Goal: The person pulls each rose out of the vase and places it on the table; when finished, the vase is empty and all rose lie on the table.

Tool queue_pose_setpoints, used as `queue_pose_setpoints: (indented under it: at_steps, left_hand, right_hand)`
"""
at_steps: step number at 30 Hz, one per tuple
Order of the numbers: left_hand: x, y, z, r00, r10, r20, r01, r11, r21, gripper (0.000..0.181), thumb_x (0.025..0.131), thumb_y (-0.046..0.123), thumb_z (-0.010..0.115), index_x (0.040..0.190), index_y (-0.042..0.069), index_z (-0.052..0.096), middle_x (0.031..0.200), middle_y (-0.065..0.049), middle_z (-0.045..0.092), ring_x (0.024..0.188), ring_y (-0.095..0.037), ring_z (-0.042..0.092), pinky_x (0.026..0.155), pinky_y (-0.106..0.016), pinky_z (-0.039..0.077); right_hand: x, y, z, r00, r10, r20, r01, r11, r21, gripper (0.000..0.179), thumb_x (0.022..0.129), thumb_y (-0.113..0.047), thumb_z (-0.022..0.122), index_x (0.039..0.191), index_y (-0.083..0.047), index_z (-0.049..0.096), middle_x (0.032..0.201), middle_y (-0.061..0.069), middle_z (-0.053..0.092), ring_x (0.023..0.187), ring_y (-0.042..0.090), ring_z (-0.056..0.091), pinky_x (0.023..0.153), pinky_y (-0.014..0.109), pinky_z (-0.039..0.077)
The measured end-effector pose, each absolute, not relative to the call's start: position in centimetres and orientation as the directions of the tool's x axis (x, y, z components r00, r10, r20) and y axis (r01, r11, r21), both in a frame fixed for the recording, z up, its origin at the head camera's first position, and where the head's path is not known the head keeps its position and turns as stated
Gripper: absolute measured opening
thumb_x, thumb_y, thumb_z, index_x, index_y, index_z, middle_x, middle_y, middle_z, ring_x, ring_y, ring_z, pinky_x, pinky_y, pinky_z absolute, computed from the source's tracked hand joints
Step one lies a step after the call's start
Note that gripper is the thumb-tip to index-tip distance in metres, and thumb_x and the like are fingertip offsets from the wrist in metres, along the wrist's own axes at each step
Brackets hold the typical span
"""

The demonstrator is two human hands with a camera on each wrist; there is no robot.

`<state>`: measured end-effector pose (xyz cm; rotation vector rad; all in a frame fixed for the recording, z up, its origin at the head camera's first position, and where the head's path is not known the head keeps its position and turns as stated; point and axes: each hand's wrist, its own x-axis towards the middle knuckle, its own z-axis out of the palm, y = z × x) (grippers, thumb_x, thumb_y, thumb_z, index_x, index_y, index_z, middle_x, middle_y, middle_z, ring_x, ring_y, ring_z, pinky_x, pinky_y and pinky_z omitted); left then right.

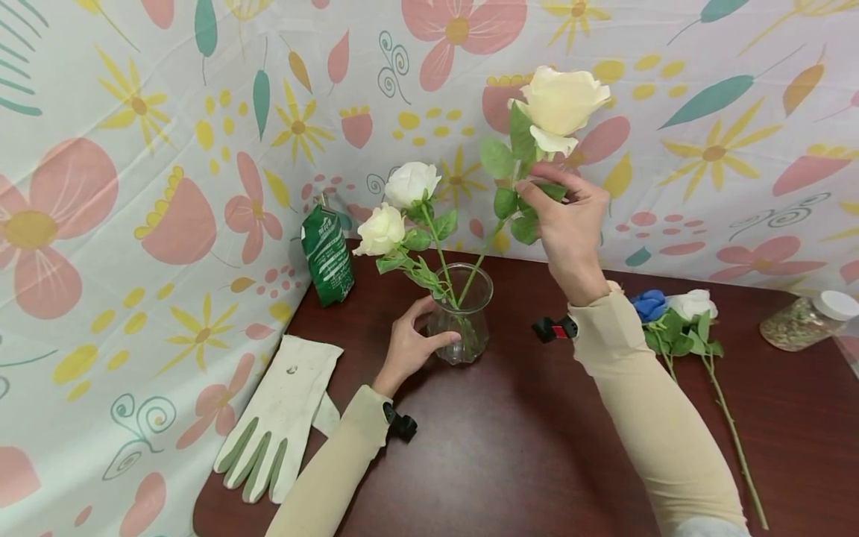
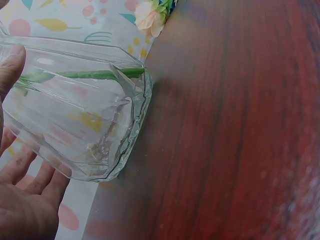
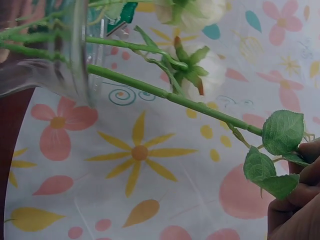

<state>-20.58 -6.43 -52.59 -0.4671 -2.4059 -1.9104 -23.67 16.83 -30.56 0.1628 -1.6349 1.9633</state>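
A clear glass vase [image 1: 475,339] stands on the table, its side held by my left hand [image 1: 411,344], thumb in front and fingers curled behind. Above and to its right, my right hand [image 1: 570,224] pinches the leafy stem of a large cream rose [image 1: 564,101] just below the bloom. That rose's green stem [image 3: 165,94] slants down into the vase's mouth. A white rose [image 1: 411,185] and a smaller cream rose [image 1: 380,230] lean left out of the vase. In the left wrist view, a green stem [image 2: 95,74] reaches the vase's bottom.
White gloves [image 1: 285,410] with green-striped fingers lie at left, below a green packet [image 1: 329,257]. At right lie a blue flower [image 1: 649,306] and a white rose [image 1: 694,304], near a lidded jar [image 1: 795,324]. A flower-printed cloth [image 1: 376,104] hangs behind the table.
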Motion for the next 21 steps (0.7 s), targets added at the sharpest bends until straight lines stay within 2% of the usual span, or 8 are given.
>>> queue_pose_setpoints:
  at_steps: [3, 7, 12, 21]
  left_hand:
    - [-20.5, -6.4, -52.6, -0.954, 0.214, 0.211, 0.253, 0.196, 0.947, 0.076, 0.086, 0.025, 0.096, 0.154, 0.020, 0.062, 0.151, -0.009, 0.068, 0.143, -0.030, 0.063, 0.121, -0.048, 0.055]
    - [-20.5, -6.4, -52.5, -0.951, 0.218, 0.220, 0.261, 0.183, 0.948, 0.074, 0.087, 0.026, 0.096, 0.153, 0.022, 0.063, 0.151, -0.008, 0.067, 0.143, -0.031, 0.062, 0.122, -0.049, 0.055]
    - [-20.5, -6.4, -52.5, -0.948, 0.217, 0.231, 0.271, 0.175, 0.947, 0.073, 0.087, 0.025, 0.096, 0.153, 0.023, 0.063, 0.151, -0.008, 0.068, 0.142, -0.032, 0.063, 0.121, -0.050, 0.055]
    - [-20.6, -6.4, -52.6, -0.946, 0.215, 0.244, 0.284, 0.179, 0.942, 0.073, 0.086, 0.023, 0.096, 0.152, 0.022, 0.064, 0.149, -0.009, 0.069, 0.140, -0.031, 0.064, 0.120, -0.050, 0.056]
  right_hand:
    - [-23.6, 17.2, -30.3, -0.818, 0.374, 0.438, -0.511, -0.122, -0.851, 0.014, 0.089, 0.002, 0.084, 0.102, -0.003, 0.087, 0.086, -0.001, 0.081, 0.057, 0.009, 0.063, 0.037, 0.019, 0.036]
    - [-23.5, 17.9, -30.1, -0.815, 0.396, 0.424, -0.517, -0.166, -0.840, 0.014, 0.090, 0.002, 0.083, 0.103, -0.002, 0.086, 0.085, 0.000, 0.080, 0.049, 0.010, 0.056, 0.036, 0.019, 0.035]
    - [-23.2, 18.7, -29.7, -0.822, 0.416, 0.387, -0.503, -0.213, -0.838, 0.014, 0.090, 0.001, 0.083, 0.104, -0.002, 0.085, 0.087, 0.001, 0.077, 0.048, 0.009, 0.053, 0.036, 0.018, 0.033]
    - [-22.5, 19.9, -29.1, -0.783, 0.468, 0.409, -0.564, -0.260, -0.784, 0.014, 0.090, 0.003, 0.085, 0.103, 0.001, 0.084, 0.083, 0.003, 0.078, 0.052, 0.010, 0.059, 0.037, 0.018, 0.031]
